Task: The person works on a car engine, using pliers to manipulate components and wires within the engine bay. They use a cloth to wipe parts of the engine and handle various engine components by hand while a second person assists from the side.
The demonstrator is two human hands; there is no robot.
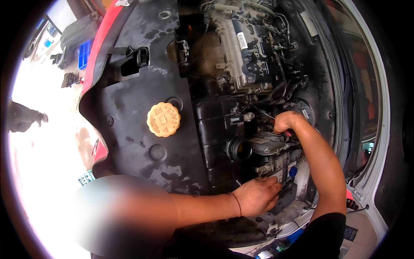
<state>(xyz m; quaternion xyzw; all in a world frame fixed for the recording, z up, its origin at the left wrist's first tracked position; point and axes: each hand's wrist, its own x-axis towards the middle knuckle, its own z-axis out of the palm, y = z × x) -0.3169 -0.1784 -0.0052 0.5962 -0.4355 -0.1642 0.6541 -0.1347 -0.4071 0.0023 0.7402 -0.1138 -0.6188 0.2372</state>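
Deep within the engine bay, low and to the right, a screwdriver (276,118) is held in the right hand (286,122). Its fingers are closed in a fist round the red handle, and the thin shaft points up and left toward a small fitting (248,116) beside the black housing (215,125). The left hand (258,196) is laid flat on a grey component (280,170) below, fingers together and extended, with nothing clamped in them. A blue cap (293,171) sits just beside those fingertips. An open round duct (239,149) lies between the two hands.

For good work at this step, the shaft is best kept in line with the fitting, so that the tip does not slip onto the nearby hoses. Steady pressure from the left hand is judged useful to stop the component shifting. The tip itself is too small to be seen clearly. A yellow cap (163,119) stands well apart to the left, on the black cover (129,112).
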